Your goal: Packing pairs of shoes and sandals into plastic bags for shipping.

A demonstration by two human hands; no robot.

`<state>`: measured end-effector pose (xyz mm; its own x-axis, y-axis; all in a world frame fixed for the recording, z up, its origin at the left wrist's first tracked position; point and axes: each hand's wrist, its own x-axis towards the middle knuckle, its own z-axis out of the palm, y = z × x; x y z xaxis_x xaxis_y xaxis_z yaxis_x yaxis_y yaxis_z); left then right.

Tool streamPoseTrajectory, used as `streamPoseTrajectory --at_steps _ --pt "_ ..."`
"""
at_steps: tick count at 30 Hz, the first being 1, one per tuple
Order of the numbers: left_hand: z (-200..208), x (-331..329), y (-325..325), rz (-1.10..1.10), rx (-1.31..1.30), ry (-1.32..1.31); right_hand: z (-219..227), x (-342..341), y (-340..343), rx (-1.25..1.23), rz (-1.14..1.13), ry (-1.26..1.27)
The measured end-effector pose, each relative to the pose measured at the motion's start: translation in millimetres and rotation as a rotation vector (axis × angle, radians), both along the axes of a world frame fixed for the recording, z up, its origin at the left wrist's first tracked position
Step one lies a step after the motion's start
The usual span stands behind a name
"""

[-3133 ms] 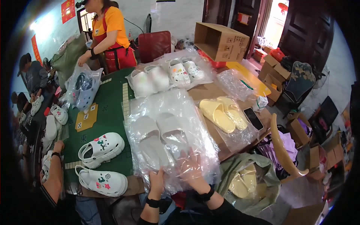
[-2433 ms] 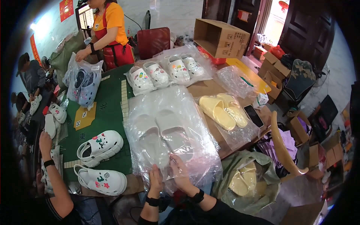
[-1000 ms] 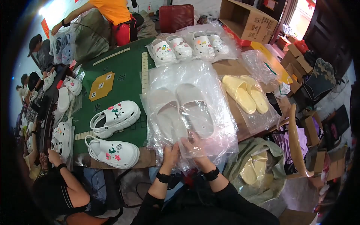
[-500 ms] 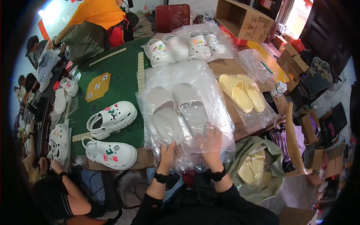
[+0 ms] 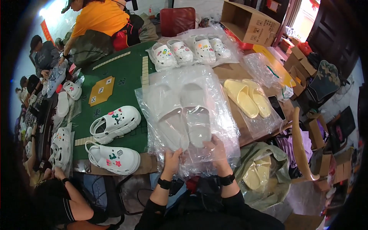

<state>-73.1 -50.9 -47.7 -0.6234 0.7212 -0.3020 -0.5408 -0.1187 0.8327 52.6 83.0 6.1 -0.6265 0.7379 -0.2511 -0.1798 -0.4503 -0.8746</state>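
Observation:
A pair of grey slide sandals (image 5: 198,122) lies side by side in a clear plastic bag (image 5: 147,111), toes pointing away from me. The bag rests on a stack of more clear bags (image 5: 226,130). At the bag's near left corner, my left hand (image 5: 172,161) is closed on the plastic, fingers partly under it. My right hand (image 5: 217,150) pinches the near edge beside the right sandal's heel, thumb on top. To the left stand two white clogs with colourful charms, an upper clog (image 5: 119,120) and a lower clog (image 5: 117,159).
Bagged white clogs (image 5: 184,51) sit at the far side. Yellow slides (image 5: 249,97) in plastic and a phone (image 5: 276,107) lie right. A curved wooden chair arm (image 5: 299,149) and a sack (image 5: 245,168) flank the table. A co-worker's hands (image 5: 53,173) handle another clog at left.
The bagged grey slides have shifted slightly left and now show more clearly. My right thumb now presses on the bag's near edge. At the back, the person in orange has straightened up.

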Motion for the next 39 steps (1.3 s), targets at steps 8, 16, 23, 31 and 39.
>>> streamPoseTrajectory --at_steps 8,16,23,31,39 --pt "6 3 3 0.06 0.03 0.026 -1 -6 -3 -0.018 -0.11 -0.005" --pt "18 4 -1 0.089 0.054 -0.131 -36 -13 3 0.109 -0.107 -0.115" --pt "-9 -4 5 -0.066 0.112 -0.151 -16 -6 3 0.091 -0.022 -0.114" --pt "-23 -4 7 -0.082 0.099 -0.085 -20 -13 -3 0.183 -0.051 -0.108" --pt "-21 -6 7 -0.099 0.143 -0.172 -24 -4 5 0.021 -0.151 0.0"
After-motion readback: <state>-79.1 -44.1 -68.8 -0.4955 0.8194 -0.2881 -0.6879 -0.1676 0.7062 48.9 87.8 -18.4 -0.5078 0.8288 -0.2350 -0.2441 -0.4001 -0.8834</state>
